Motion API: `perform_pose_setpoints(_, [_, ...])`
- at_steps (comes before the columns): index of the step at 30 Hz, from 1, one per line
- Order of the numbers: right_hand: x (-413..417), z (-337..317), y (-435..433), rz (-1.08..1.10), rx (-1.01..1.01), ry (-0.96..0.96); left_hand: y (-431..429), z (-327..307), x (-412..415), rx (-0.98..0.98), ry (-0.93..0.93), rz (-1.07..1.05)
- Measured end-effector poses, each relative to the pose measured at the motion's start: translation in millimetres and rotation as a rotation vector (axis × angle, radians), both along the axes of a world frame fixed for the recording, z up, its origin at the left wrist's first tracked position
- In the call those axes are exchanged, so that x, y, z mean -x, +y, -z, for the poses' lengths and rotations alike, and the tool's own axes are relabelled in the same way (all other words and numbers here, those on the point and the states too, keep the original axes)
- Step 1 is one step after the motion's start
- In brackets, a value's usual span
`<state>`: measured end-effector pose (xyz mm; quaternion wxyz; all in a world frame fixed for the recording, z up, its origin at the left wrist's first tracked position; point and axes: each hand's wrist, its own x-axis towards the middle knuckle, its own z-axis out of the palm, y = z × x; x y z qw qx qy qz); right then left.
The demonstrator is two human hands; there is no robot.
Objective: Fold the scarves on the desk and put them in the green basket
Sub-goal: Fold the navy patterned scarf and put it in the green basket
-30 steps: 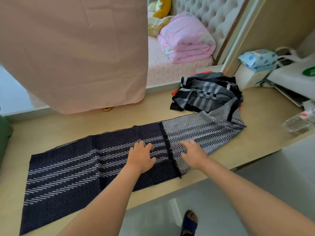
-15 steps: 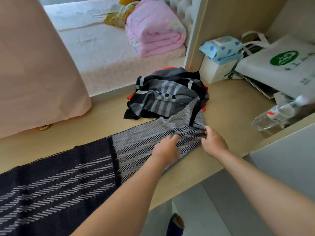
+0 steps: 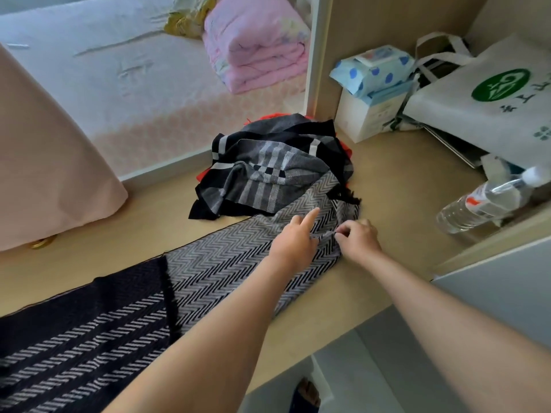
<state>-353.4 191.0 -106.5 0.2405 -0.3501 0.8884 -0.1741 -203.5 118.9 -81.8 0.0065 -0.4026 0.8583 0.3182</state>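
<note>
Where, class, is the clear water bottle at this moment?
In the head view, the water bottle lies on its side at the desk's far right, just below the white tote bag and right of the right hand.

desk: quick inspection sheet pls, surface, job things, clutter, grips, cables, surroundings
surface: pale wood desk, bare patch at the right
job's things: herringbone scarf spread along the front edge, right end rumpled; scarf pile heaped behind it; green basket not in view
clutter: water bottle on its side, wipes pack on a white box, tote bag
grips: right grip pinches a ridge of the herringbone scarf; left grip rests on it, index finger straight, pinch unclear
cables: nothing seen
surroundings: bed with a folded pink blanket, pink curtain at left
</note>
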Motion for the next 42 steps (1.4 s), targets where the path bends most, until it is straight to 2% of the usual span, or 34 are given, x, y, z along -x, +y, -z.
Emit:
perform_pose_setpoints(4, [-27.6,-20.6,-2.6,-0.081,0.232,-0.172,-7.3,-10.9,-21.6,0.035,0.126,0.029])
perform_pose_setpoints(9, [-91.2,-48.9,-4.3,-0.163,0.356,-0.362,-20.9,-26.8,-78.9,0.050,0.204,0.141])
perform_pose_setpoints(13, [-149.3,-61.6,-11.8,-0.109,0.445,-0.463,-24.0,-41.6,-146.9,0.136,0.173,0.004])
perform_pose_setpoints(15, [-175.2,-63.9,-14.6,-0.106,0.404,-0.409,-24.2,-48.2,-184.6,0.146,0.228,-0.099])
perform_pose_setpoints(19, [-222.2,-62.0,-13.7,-0.236,0.138,-0.394,-20.0,-58.2,-266.3,0.162,0.351,-0.259])
perform_pose_setpoints(21, [-245.6,-60.8,-10.4,-0.308,0.041,-0.347,-16.1,-58.2,-306.0,0.200,0.296,-0.322])
perform_pose_setpoints(23, [-268.9,-55.1,-6.7,-0.348,-0.038,-0.300,-14.2,-53.2,-343.6,0.259,0.156,-0.362])
perform_pose_setpoints(27, [-306.9,-31.1,-0.2,-0.467,-0.177,-0.154,-6.8,-37.6,-405.7,0.154,-0.353,-0.312])
perform_pose_setpoints(29, [-319.4,-20.6,5.8,-0.494,-0.195,-0.153,-0.1,-26.4,-424.0,0.147,-0.497,-0.270])
perform_pose_setpoints(31, [-324.7,-10.3,10.9,-0.516,-0.189,-0.109,5.1,-15.0,-430.8,0.212,-0.432,-0.241])
perform_pose_setpoints(35, [-324.8,0.5,19.3,-0.552,-0.204,-0.009,13.8,-1.4,-413.4,0.451,-0.070,-0.067])
perform_pose_setpoints(37, [-323.9,3.1,21.0,-0.567,-0.199,0.025,15.8,6.5,-398.2,0.544,0.049,-0.017])
perform_pose_setpoints(39, [-323.7,4.0,21.6,-0.590,-0.185,0.124,17.8,13.6,-385.9,0.429,0.001,0.013])
perform_pose_setpoints(42, [-324.5,6.1,21.0,-0.657,-0.180,0.160,15.3,20.6,-382.8,0.307,-0.376,0.025])
